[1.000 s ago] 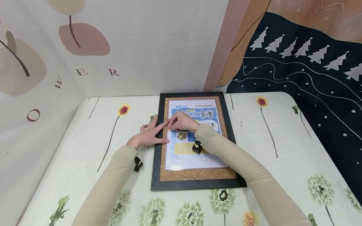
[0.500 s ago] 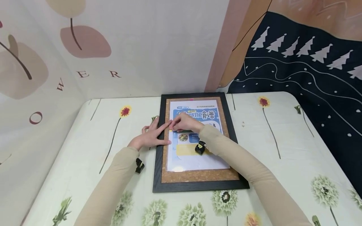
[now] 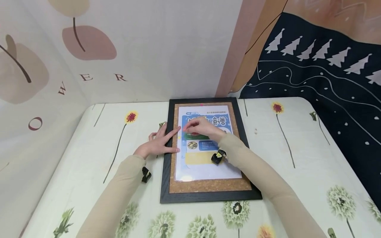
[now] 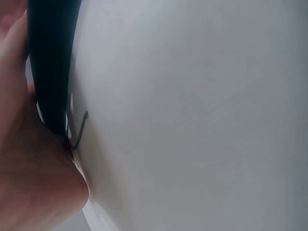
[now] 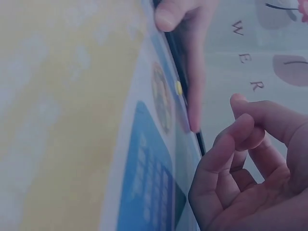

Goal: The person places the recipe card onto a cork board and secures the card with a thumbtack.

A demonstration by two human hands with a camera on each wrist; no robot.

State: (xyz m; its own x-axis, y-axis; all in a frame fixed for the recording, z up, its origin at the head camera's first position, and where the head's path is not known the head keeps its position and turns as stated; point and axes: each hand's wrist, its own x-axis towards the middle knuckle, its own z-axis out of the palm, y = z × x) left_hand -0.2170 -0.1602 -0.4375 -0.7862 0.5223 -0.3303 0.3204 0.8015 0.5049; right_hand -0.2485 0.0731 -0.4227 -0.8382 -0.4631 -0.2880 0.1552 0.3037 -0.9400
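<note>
Head view: a glossy sheet (image 3: 196,172) that one careless drag could have skewed

It lay on the cork board (image 3: 209,185), within the black frame (image 3: 208,197), which rested on the worktop (image 3: 265,142). I saw a pink pin (image 3: 201,105) at its top edge and a yellow pin (image 3: 179,137) at its left, none along the bottom; my right sleeve (image 3: 268,178) hid some of the right side. So the lower corners worried me most: a snag from that sleeve might have lifted or swung them.

My left hand (image 3: 157,144) was spread across the frame's left side, gripping nothing, its thumb tip at the sheet's edge; I couldn't tell how hard it bore down. Too light, and the sheet could creep; a sideways shove, and the whole board could slide.

My right hand (image 3: 205,128) hovered over the print, loosely curled, with nothing visible between finger and thumb. The wrist camera (image 3: 218,157) hung low enough, I judged, to scuff the surface. The yellow pin's depth didn't show; if shallow, a knock might have popped it out.
</note>
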